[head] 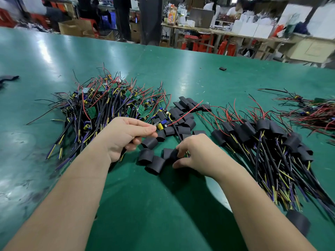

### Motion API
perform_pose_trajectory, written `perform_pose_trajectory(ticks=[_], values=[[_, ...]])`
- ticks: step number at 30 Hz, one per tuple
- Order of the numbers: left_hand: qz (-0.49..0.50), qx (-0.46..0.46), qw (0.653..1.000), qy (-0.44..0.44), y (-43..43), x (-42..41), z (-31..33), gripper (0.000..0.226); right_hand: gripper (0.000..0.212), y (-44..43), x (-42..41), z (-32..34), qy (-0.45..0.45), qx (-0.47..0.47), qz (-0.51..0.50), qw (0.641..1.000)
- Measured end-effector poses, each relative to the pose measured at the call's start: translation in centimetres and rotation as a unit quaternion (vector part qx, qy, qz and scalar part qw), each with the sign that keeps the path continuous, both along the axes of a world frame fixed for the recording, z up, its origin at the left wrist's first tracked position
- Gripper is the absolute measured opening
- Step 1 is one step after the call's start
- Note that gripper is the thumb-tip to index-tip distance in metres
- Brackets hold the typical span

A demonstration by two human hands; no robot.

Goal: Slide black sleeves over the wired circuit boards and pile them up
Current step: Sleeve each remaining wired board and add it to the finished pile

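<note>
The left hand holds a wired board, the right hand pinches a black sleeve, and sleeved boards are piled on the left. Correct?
No: in the head view the sleeved boards are piled on the right. The left hand does hold a wired board, the right hand a black sleeve.

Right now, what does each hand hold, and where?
Left hand pinches a wired circuit board at its near edge; right hand pinches a black sleeve at one end.

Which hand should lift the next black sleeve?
The right hand: its fingers curl round a loose black sleeve, while the left hand is busy pinching a wired board.
</note>
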State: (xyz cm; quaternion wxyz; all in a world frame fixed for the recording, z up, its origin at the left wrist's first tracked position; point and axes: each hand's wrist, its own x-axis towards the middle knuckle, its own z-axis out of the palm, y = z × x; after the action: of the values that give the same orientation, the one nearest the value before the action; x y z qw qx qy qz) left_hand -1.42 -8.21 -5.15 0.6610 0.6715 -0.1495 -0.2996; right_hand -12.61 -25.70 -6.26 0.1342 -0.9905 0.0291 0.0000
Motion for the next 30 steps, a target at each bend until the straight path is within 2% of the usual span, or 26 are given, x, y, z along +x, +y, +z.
perform_pose_trajectory(ticks=[4,8,9,11,13,14,15,16,17,18,19,20,21,22,25,28,30], values=[[0.0,0.001,1.0,0.005,0.0,0.1,-0.1,0.015,0.03,-0.2,-0.4,0.2,-0.015,0.003,0.0,1.0],[-0.012,0.001,1.0,0.004,0.1,0.1,0.0,0.014,0.052,-0.4,-0.7,-0.1,-0.041,0.042,-0.019,0.998],[-0.018,0.001,1.0,0.001,0.2,0.1,0.1,0.013,0.051,-0.5,-0.8,0.0,-0.047,0.048,-0.018,0.998],[-0.031,-0.001,1.0,-0.004,0.3,0.1,0.2,0.01,0.034,-1.1,-1.3,0.4,-0.073,0.1,-0.02,0.992],[-0.043,-0.007,0.999,-0.006,0.5,0.0,0.4,0.008,0.021,-1.8,-1.9,0.8,-0.106,0.197,-0.053,0.973],[-0.05,-0.012,0.999,-0.007,0.6,0.0,0.5,0.008,0.018,-2.2,-2.1,1.0,-0.127,0.272,-0.077,0.951],[-0.057,-0.016,0.998,-0.007,0.7,0.0,0.6,0.008,0.015,-2.5,-2.3,1.1,-0.16,0.383,-0.101,0.904],[-0.065,-0.02,0.998,-0.007,0.8,-0.1,0.7,0.009,0.014,-2.9,-2.4,1.4,-0.199,0.522,-0.127,0.819],[-0.073,-0.024,0.997,-0.007,0.8,-0.2,0.8,0.009,0.01,-3.3,-2.5,1.7,-0.229,0.663,-0.15,0.697],[-0.08,-0.028,0.996,-0.008,0.9,-0.3,0.9,0.01,0.006,-3.7,-2.6,2.1,-0.26,0.76,-0.17,0.57],[-0.088,-0.032,0.996,-0.011,0.9,-0.4,0.9,0.01,0.008,-4.2,-2.9,2.5,-0.288,0.812,-0.185,0.473],[-0.096,-0.035,0.995,-0.016,0.9,-0.4,1.0,0.01,0.011,-4.6,-3.0,2.8,-0.306,0.835,-0.194,0.414],[-0.105,-0.034,0.994,-0.022,1.0,-0.5,1.0,0.01,0.013,-4.9,-3.2,2.8,-0.316,0.843,-0.2,0.385],[-0.116,-0.031,0.992,-0.028,1.0,-0.6,1.1,0.011,0.013,-5.0,-3.2,2.8,-0.321,0.844,-0.208,0.375],[-0.147,-0.022,0.988,-0.04,1.0,-0.9,1.3,0.013,0.018,-4.6,-3.0,2.5,-0.307,0.849,-0.235,0.359],[-0.152,-0.025,0.987,-0.044,1.0,-1.1,1.4,0.013,0.036,-4.0,-2.8,2.6,-0.264,0.86,-0.262,0.35],[-0.145,-0.035,0.988,-0.045,1.1,-1.2,1.4,0.013,0.035,-3.9,-2.9,2.5,-0.238,0.862,-0.28,0.348]])
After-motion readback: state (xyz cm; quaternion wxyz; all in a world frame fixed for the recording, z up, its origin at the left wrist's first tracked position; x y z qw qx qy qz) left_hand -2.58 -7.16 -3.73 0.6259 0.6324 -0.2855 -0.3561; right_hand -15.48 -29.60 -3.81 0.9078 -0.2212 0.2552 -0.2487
